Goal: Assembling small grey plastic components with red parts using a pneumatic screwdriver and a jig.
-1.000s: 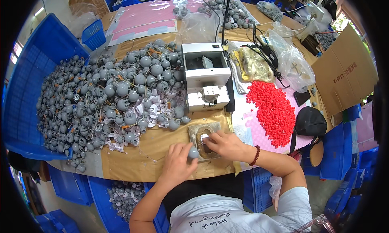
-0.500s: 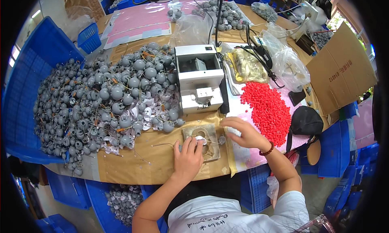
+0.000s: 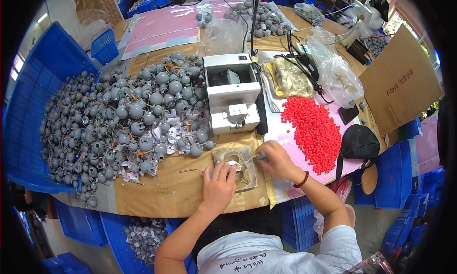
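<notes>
My left hand (image 3: 219,184) rests on the left side of a square tan block (image 3: 251,177) with a hollowed-out middle. Its fingertips press on a small white piece (image 3: 235,165) lying in that hollow. Beside the left thumb a bit of grey shows, and a thin wire (image 3: 190,170) runs from it to the left. My right hand (image 3: 281,163), closed at the fingertips, pinches a small grey plug-like piece (image 3: 261,155) just off the block's right edge. A thin wire seems to lead from this piece toward the hollow.
A white machine (image 3: 234,95) stands beyond the block. A heap of grey round parts (image 3: 157,97) spreads left into a blue bin (image 3: 28,102). At right lie small red pieces (image 3: 312,133), a black pouch (image 3: 360,141) and a phone (image 3: 349,114). A cardboard sheet (image 3: 404,81) stands far right.
My right hand has come down and closed on the small grey piece, which lay loose by the block's right edge before. The left hand stays in place on the block.
</notes>
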The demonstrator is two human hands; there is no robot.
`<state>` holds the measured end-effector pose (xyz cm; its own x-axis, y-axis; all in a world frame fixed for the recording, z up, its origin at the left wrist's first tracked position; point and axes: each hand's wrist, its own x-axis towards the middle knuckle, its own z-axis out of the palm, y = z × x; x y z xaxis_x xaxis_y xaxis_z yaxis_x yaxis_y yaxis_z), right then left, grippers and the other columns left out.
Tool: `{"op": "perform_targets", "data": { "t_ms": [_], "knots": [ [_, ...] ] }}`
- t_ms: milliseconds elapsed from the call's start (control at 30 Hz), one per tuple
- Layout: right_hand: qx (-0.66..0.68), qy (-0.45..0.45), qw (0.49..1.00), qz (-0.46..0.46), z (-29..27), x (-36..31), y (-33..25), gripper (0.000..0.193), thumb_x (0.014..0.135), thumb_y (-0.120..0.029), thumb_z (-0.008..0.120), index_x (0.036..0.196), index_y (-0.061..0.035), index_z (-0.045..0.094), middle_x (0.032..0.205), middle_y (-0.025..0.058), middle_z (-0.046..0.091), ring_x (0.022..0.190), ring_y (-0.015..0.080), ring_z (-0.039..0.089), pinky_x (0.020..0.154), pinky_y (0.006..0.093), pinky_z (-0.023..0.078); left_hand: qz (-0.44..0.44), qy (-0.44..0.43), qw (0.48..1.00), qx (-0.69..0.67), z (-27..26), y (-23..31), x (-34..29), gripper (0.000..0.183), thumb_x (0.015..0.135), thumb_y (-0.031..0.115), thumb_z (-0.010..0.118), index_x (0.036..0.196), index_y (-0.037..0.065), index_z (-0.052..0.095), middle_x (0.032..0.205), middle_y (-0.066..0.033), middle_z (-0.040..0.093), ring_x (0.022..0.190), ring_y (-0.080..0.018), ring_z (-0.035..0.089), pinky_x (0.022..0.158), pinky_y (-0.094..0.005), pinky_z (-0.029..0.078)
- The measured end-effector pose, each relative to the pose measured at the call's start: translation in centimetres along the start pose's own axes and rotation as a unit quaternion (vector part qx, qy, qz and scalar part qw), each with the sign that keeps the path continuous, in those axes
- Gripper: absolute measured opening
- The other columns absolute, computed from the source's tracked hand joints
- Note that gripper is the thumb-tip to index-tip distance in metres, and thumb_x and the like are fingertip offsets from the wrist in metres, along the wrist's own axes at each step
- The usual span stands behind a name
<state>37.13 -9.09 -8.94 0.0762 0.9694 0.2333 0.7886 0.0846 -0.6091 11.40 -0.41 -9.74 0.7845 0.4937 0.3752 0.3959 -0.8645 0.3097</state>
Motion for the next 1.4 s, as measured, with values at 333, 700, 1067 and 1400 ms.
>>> {"op": "perform_targets", "data": {
  "t_ms": [333,700,1067,1400],
  "knots": [
    [0.634,-0.012,0.746,0.205,1.8,2.8,-0.9,0.035,0.091,0.003,0.079,0.123,-0.0038,0.066,0.116,0.0067,0.068,0.098,0.0166,0.069,0.087,0.0302,0.058,0.009,0.004,1.000,0.003,0.0,-0.2,0.1,0.043,0.082,0.010,0.075,0.124,0.004,0.069,0.125,-0.0138,0.065,0.127,-0.0307,0.060,0.107,-0.0545,0.043],
    [0.131,-0.128,0.982,0.049,1.7,5.7,-3.5,0.049,0.082,-0.014,0.090,0.125,-0.0059,0.068,0.104,0.0084,0.070,0.092,0.0213,0.068,0.082,0.0333,0.056,0.024,0.013,0.997,-0.078,-0.9,-2.0,0.8,0.030,0.082,0.007,0.076,0.111,0.005,0.075,0.119,-0.0128,0.070,0.121,-0.0308,0.065,0.098,-0.0443,0.052],
    [0.121,-0.008,0.992,0.031,2.0,5.1,-3.5,0.043,0.088,-0.011,0.082,0.127,-0.0051,0.065,0.104,0.0109,0.065,0.092,0.0263,0.066,0.077,0.0352,0.055,-0.091,-0.008,0.993,-0.080,-0.7,-0.5,3.4,0.037,0.081,0.014,0.079,0.116,0.007,0.067,0.111,-0.0096,0.065,0.102,-0.0323,0.063,0.085,-0.0439,0.054],
    [0.099,0.231,0.945,0.209,0.8,13.4,9.9,0.054,0.095,-0.020,0.075,0.138,0.0048,0.056,0.101,0.0179,0.072,0.086,0.0288,0.069,0.081,0.0385,0.056,-0.075,0.009,0.995,-0.070,-0.3,-0.2,3.8,0.037,0.080,0.014,0.079,0.115,0.007,0.069,0.101,-0.0089,0.064,0.097,-0.0308,0.061,0.082,-0.0428,0.054]
  ]
}}
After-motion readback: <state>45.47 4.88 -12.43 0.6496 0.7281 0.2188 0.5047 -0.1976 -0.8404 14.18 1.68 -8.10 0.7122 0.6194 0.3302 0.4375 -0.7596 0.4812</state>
